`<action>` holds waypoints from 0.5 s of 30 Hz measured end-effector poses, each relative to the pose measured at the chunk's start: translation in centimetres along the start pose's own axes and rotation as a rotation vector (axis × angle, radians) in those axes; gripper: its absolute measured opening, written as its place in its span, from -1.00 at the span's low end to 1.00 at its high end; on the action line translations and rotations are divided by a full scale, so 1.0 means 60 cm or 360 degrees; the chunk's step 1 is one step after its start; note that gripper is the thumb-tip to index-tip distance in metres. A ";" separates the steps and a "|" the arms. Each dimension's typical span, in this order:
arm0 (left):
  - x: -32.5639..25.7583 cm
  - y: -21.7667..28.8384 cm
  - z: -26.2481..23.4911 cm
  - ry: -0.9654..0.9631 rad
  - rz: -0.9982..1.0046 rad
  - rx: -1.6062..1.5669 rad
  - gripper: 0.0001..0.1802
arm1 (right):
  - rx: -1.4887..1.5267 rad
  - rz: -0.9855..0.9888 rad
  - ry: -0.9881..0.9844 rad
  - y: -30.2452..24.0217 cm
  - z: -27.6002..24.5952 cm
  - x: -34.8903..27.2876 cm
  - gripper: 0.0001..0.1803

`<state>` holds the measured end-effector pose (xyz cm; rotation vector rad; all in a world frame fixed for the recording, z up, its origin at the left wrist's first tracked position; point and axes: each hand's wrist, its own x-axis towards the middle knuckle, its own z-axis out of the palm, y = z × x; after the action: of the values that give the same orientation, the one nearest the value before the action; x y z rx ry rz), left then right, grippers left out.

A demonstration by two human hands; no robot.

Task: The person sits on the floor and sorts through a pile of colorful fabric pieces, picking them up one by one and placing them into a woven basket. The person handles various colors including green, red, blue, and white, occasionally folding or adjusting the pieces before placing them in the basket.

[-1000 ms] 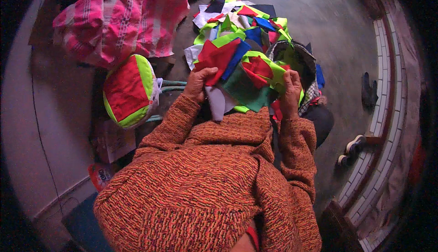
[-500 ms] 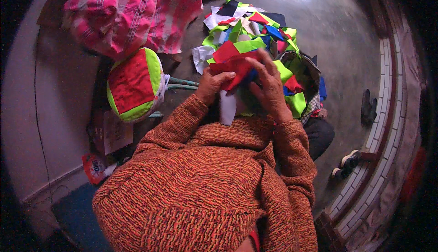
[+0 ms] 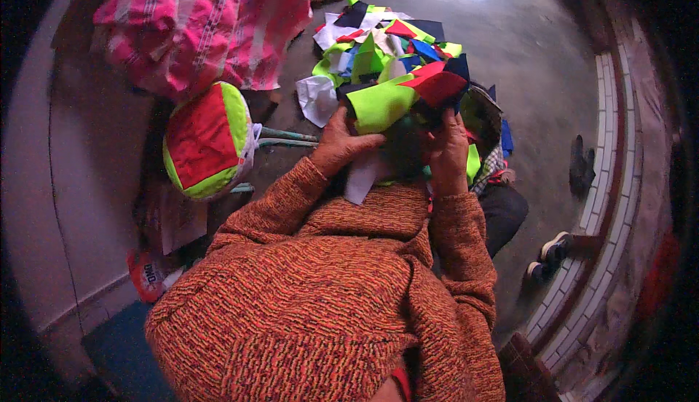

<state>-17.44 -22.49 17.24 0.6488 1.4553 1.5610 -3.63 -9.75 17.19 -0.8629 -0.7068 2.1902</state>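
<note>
My left hand (image 3: pixel 339 146) grips a neon yellow-green fabric scrap (image 3: pixel 380 108), its thumb stretched toward the middle. A dark edge shows beside that scrap. Opposite it, my right hand (image 3: pixel 449 156) is closed on fabric scraps, a red one (image 3: pixel 442 89) with a dark one (image 3: pixel 458 67) behind it; most of its fingers are hidden. The red and yellow-green cloths meet between the hands. A white scrap (image 3: pixel 360 180) hangs below them by my lap. Just beyond lies a heap of cut scraps in white, green, blue, red and black (image 3: pixel 368 56).
A stool with a red and yellow-green padded cover (image 3: pixel 206 140) stands at the left. Behind it hangs a pink checked cloth (image 3: pixel 207 30). A checked bag (image 3: pixel 489 129) holding scraps sits by my right knee. Shoes (image 3: pixel 550 256) lie near the tiled step (image 3: pixel 582 256) at the right.
My hands have moved apart. The red cloth has shifted right toward my right hand, and a yellow-green scrap is now at my left hand. The view has shifted slightly.
</note>
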 end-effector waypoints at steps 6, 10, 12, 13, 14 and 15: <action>0.012 -0.037 -0.003 0.0135 0.0005 -0.0148 -0.33 | 0.0129 -0.0177 0.0117 -0.024 -0.077 0.010 -0.66; 0.008 -0.028 0.003 0.0149 0.0004 -0.0175 -0.37 | -0.0401 -0.0552 0.0277 -0.052 -0.150 0.026 -0.61; 0.009 -0.032 0.002 0.0141 0.0005 -0.0161 -0.39 | -0.0789 -0.0767 0.0569 -0.059 -0.219 0.047 -0.58; 0.010 -0.036 -0.001 0.0144 0.0039 -0.0130 -0.40 | -0.1077 -0.0791 0.0655 -0.077 -0.209 0.027 -0.52; 0.010 -0.038 -0.001 0.0149 0.0072 -0.0099 -0.40 | -0.1165 -0.0837 0.0701 -0.083 -0.216 0.026 -0.52; 0.008 -0.036 -0.002 0.0161 0.0052 -0.0044 -0.41 | -0.1255 -0.0881 0.0745 -0.091 -0.225 0.028 -0.52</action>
<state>-17.24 -22.28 15.02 0.5877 1.5014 1.6574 7.51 -1.95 11.68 -1.3031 -1.3892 1.1345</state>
